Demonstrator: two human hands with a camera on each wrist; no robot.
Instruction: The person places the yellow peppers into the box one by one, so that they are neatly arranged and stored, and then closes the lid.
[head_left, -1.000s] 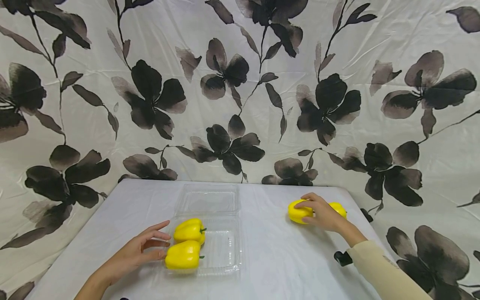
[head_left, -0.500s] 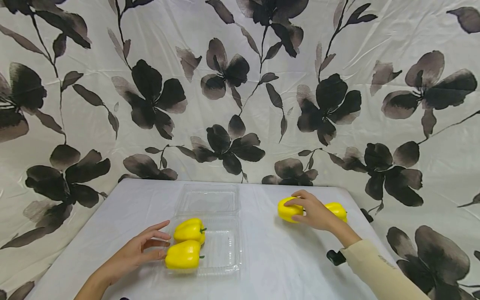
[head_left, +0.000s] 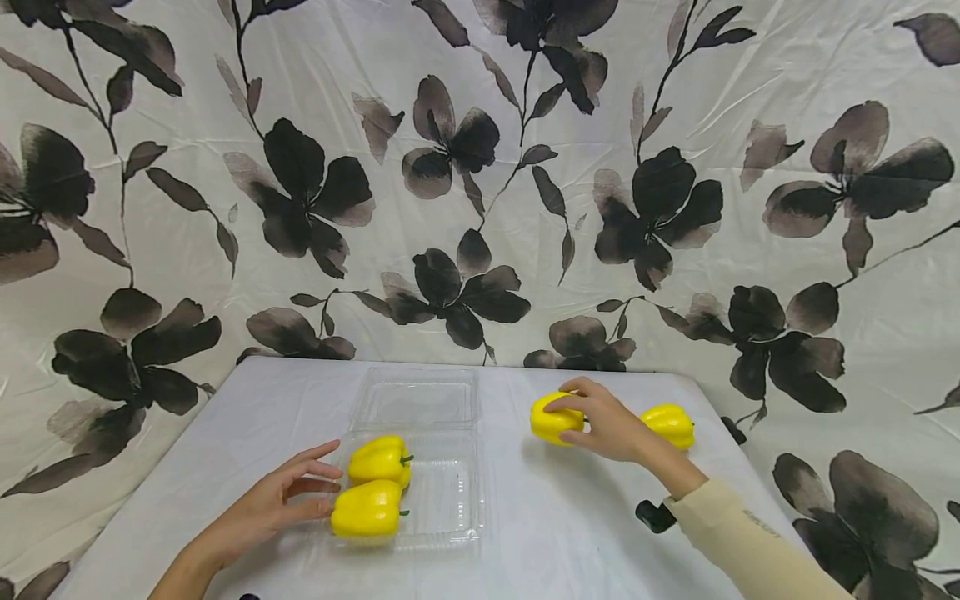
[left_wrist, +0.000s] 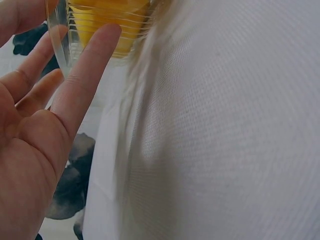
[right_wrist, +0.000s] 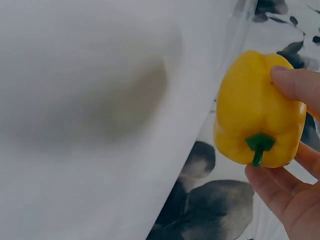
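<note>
My right hand (head_left: 606, 421) grips a yellow bell pepper (head_left: 551, 419) above the right half of the table; in the right wrist view this pepper (right_wrist: 257, 110) shows its green stem, with thumb and fingers around it. Two more yellow peppers (head_left: 366, 510) lie side by side in the left part of an opened clear plastic clamshell box (head_left: 450, 492). At the box's left side my left hand (head_left: 273, 504) has its fingers extended. In the left wrist view its thumb (left_wrist: 92, 70) touches the ribbed box wall (left_wrist: 110, 20), yellow showing behind.
Another yellow pepper (head_left: 670, 427) lies on the white-covered table (head_left: 517, 517) at the right, partly behind the right forearm. The box's clear lid (head_left: 416, 400) lies folded back toward the far edge. A flower-patterned cloth (head_left: 555, 250) hangs behind the table.
My right hand has moved left with the yellow bell pepper, uncovering more of the pepper at the right. The left hand and the box have stayed in place.
</note>
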